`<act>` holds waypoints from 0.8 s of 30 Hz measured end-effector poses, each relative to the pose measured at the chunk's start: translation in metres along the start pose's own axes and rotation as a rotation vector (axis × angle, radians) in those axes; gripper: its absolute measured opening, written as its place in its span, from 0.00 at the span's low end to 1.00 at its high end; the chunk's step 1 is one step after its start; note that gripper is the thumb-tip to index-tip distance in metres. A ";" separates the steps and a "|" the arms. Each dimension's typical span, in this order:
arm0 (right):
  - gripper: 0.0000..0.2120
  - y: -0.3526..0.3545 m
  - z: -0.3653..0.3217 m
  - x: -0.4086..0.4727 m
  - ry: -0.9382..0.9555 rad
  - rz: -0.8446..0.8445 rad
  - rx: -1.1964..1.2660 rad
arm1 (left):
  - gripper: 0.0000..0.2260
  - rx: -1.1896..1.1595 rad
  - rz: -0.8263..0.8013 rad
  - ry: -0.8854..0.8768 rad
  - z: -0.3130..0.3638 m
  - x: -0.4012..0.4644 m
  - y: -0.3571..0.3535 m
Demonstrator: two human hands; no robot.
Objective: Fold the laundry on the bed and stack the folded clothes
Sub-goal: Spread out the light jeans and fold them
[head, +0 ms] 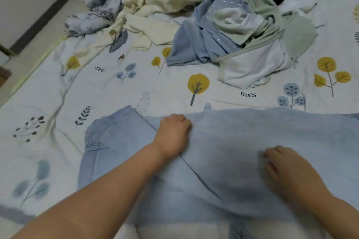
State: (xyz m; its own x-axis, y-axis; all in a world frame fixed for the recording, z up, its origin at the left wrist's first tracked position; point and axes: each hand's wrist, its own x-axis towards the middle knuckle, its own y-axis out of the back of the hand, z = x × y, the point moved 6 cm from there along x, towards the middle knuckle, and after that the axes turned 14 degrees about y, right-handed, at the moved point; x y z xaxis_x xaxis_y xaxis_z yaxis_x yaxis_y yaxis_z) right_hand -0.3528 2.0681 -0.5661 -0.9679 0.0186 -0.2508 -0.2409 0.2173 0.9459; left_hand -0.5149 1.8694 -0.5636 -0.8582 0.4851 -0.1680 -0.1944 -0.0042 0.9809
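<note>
Two bare hands are laid on a pale blue denim garment (pixel 223 161) spread flat across the near part of the bed. The fingers of the left hand (pixel 172 134) are curled under toward the palm, knuckles up, at the garment's far edge; whether cloth is pinched beneath them cannot be told. The fingers of the right hand (pixel 287 169) are bent and kept close together, with their tips pressed on the denim. A dark seam line is seen running from the left wrist toward the near edge. The garment's waistband with a belt loop (pixel 93 145) is turned to the left. Farther back, an unfolded heap of blue, cream, pale green and white clothes (pixel 223 31) is piled on the white sheet printed with yellow and blue trees (pixel 155 87).
</note>
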 end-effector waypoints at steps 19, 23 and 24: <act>0.12 0.004 -0.197 0.058 0.217 0.190 0.217 | 0.13 0.113 0.146 -0.027 -0.170 -0.080 0.100; 0.22 0.000 -0.219 0.029 0.456 0.138 0.142 | 0.14 0.142 0.076 -0.174 -0.175 -0.148 0.075; 0.23 -0.009 -0.224 0.025 0.505 0.098 0.122 | 0.12 0.140 0.059 -0.212 -0.176 -0.163 0.065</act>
State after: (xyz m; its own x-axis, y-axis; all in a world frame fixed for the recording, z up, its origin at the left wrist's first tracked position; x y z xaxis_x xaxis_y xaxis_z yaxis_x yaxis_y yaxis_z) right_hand -0.3907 1.8484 -0.5346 -0.9068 -0.4215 -0.0035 -0.1667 0.3510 0.9214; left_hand -0.4715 1.6357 -0.4894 -0.7448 0.6598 -0.0999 -0.0663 0.0758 0.9949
